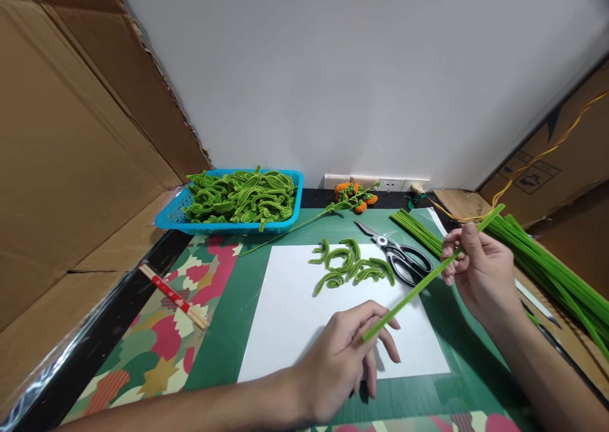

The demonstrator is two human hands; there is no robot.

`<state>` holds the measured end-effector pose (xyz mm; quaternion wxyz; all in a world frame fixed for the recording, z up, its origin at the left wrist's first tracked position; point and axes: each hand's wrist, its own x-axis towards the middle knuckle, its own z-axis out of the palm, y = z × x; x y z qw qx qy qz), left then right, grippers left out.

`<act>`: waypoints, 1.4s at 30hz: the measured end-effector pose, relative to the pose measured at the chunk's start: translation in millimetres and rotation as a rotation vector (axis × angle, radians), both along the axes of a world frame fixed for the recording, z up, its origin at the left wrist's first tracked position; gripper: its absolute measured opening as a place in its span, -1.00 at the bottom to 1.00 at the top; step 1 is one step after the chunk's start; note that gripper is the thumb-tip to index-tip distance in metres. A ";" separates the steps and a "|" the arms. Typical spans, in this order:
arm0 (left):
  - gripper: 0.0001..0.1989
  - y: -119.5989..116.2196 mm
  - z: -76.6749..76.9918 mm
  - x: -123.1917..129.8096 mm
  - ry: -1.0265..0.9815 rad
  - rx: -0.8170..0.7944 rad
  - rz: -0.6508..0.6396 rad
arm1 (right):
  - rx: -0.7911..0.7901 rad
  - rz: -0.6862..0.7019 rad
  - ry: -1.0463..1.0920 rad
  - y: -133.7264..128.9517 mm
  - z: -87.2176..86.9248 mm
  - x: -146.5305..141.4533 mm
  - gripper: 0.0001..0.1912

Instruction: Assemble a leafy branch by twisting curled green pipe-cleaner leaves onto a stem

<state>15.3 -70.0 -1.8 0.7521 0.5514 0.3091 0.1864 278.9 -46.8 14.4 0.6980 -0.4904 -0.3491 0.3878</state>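
A long green stem (419,287) slants up to the right between my two hands. Its lower end lies at my left hand (345,356), between thumb and fingers, with the other fingers spread over the white paper (280,318). Near its upper end, my right hand (478,267) pinches the stem between thumb and fingers. Several short curled green fuzzy pieces (340,270) lie on the upper part of the paper. Black-handled scissors (397,251) rest partly open at the paper's upper right edge, just left of my right hand.
A blue basket (164,219) heaped with green fuzzy pieces stands back left. An orange-flowered stem (328,211) lies behind the paper. Wrapped chopsticks (174,297) are at left. Bundles of green stems (552,261), a blade (537,302) and a cardboard box (547,172) are at right.
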 end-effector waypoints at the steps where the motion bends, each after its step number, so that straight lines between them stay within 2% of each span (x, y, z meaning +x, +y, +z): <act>1: -0.58 0.2 0.6 -0.2 -0.003 -0.002 0.000 | 0.001 0.002 -0.014 -0.5 -0.1 -0.9 -0.50; 5: -0.60 0.7 1.2 -1.4 -0.033 0.002 0.023 | 0.002 0.036 -0.067 -3.7 -3.1 -5.0 -0.53; 8: -0.55 1.1 -0.2 -2.2 -0.063 -0.003 0.060 | 0.041 0.008 -0.167 -6.9 -5.2 -5.4 -0.60; 11: -0.49 1.5 -2.4 -2.1 -0.087 0.001 0.076 | 0.088 -0.044 -0.378 -10.0 -4.5 -4.2 -0.66; 13: -0.52 1.5 -4.1 -1.5 -0.097 0.003 0.060 | 0.099 -0.031 -0.597 -11.4 -4.0 -3.4 -0.71; 17: -0.65 0.9 -6.5 0.1 -0.070 0.019 0.069 | 0.202 0.159 -1.047 -12.5 -8.7 -5.4 -0.82; 19: -0.69 0.8 -7.3 0.4 -0.059 0.024 0.093 | 0.285 0.264 -1.188 -13.1 -12.7 -8.7 -0.82; 22: -0.71 1.1 -8.4 0.7 -0.070 0.014 0.103 | 0.349 0.329 -1.301 -15.4 -15.6 -14.9 -0.75; 28: -0.65 1.8 -8.9 2.5 -0.096 -0.022 0.112 | 0.439 0.485 -1.253 -19.7 -13.8 -23.7 -0.50; 33: -0.58 1.9 -10.3 3.6 -0.115 -0.024 0.142 | 0.458 0.603 -1.170 -20.5 -19.1 -31.3 -0.50; 37: -0.52 1.7 -9.4 3.9 -0.085 -0.011 0.141 | 0.397 0.715 -1.105 -23.9 -18.1 -36.8 -0.57; 42: -0.48 1.6 -7.0 4.5 -0.043 -0.021 0.156 | 0.218 0.777 -1.012 -26.2 -12.0 -40.0 -0.58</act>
